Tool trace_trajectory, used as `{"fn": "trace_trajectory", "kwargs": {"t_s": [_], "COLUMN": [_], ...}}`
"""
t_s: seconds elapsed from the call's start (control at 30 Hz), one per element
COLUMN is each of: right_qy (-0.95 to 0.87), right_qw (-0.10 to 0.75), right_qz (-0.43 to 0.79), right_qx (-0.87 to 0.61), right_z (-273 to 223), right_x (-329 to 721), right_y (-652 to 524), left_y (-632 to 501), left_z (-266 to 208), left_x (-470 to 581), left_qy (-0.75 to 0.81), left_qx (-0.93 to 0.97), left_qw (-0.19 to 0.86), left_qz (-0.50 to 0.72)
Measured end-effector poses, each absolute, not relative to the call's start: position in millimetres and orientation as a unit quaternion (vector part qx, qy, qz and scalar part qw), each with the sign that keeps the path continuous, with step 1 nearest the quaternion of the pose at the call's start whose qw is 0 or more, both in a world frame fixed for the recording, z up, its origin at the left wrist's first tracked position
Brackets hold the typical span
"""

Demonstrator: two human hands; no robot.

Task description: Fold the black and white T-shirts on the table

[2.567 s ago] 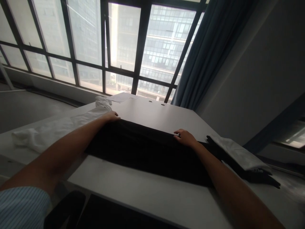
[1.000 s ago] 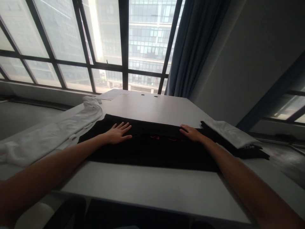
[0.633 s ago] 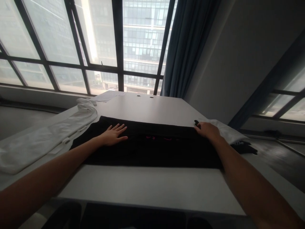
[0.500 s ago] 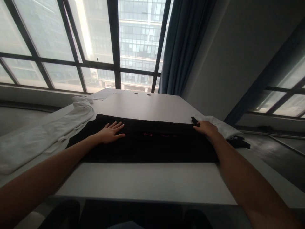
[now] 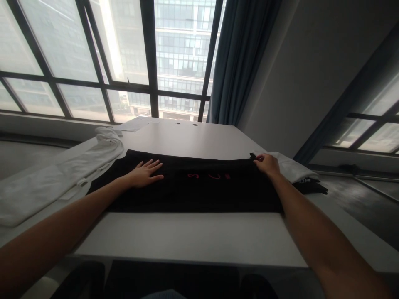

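Black garment (image 5: 199, 195) between 2 white garments (image 5: 59, 176) (image 5: 291, 167)

Dk-framed windows (image 5: 124, 45) w/ glass bldg (image 5: 183, 52) outside, blue curtain (image 5: 241, 66) nr wall (image 5: 289, 83), papers (image 5: 136, 123) on wht tbl (image 5: 193, 236)

The left hand (image 5: 145, 174), at first curled at the far left corner of the black garment (image 5: 199, 193), now lies flat on it with fingers spread. The right hand (image 5: 268, 165) moves from midway along the far edge to its right end, pinching the cloth there. Red marks (image 5: 227, 176), hidden at first, now show.
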State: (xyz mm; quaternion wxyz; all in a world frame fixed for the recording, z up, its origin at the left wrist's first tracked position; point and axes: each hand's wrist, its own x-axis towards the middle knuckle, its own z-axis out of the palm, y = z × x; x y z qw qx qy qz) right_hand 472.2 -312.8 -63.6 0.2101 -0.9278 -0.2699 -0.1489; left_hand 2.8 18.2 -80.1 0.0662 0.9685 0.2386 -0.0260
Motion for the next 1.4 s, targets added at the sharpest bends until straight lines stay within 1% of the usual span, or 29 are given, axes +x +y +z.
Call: {"fn": "trace_trajectory", "kwargs": {"t_s": [0.2, 0.3, 0.4, 0.5, 0.63, 0.77, 0.9, 0.97, 1.13, 1.2, 1.3, 1.4], "right_qy": [-0.273, -0.265, -0.284, -0.338, -0.415, -0.445, -0.428, -0.419, -0.4, -0.401, -0.41, -0.407], "right_qw": [0.073, 0.031, -0.004, -0.014, 0.001, 0.031, 0.014, 0.002, -0.01, -0.013, -0.041, -0.087], "right_qz": [-0.128, -0.119, -0.139, -0.162, -0.126, -0.111, -0.119, -0.122, -0.138, -0.154, -0.179, -0.181], "right_qx": [-0.951, -0.956, -0.949, -0.927, -0.901, -0.888, -0.896, -0.9, -0.906, -0.903, -0.893, -0.891], "right_z": [-69.6, -67.6, -65.8, -67.5, -74.9, -82.3, -86.0, -85.3, -75.3, -70.9, -67.4, -66.2], "right_x": [455.0, 448.4, 442.7, 439.5, 440.7, 444.6, 445.5, 445.0, 443.3, 442.4, 441.5, 440.8], "right_y": [-304.1, -303.0, -299.5, -292.7, -284.3, -278.5, -274.1, -273.4, -272.6, -270.2, -265.7, -263.8], "left_y": [17.7, 20.7, 33.7, 56.9, 90.3, 114.1, 129.2, 135.9, 151.9, 154.9, 152.3, 143.3], "left_z": [-81.8, -82.5, -79.4, -72.7, -64.7, -60.4, -58.3, -58.7, -61.7, -63.3, -66.9, -70.0], "left_x": [1.5, 0.8, -1.3, -4.6, -6.2, 4.3, 24.2, 31.1, 28.0, 22.6, 16.7, 14.9], "left_qy": [0.231, 0.244, 0.289, 0.354, 0.401, 0.385, 0.322, 0.308, 0.324, 0.329, 0.344, 0.353], "left_qx": [0.971, 0.968, 0.955, 0.932, 0.915, 0.923, 0.947, 0.951, 0.931, 0.924, 0.919, 0.925], "left_qw": [0.066, 0.06, 0.058, 0.05, 0.031, 0.009, 0.003, 0.019, 0.115, 0.129, 0.108, 0.038], "left_qz": [-0.018, -0.018, -0.033, -0.055, -0.047, -0.001, 0.02, 0.037, 0.12, 0.145, 0.159, 0.137]}}
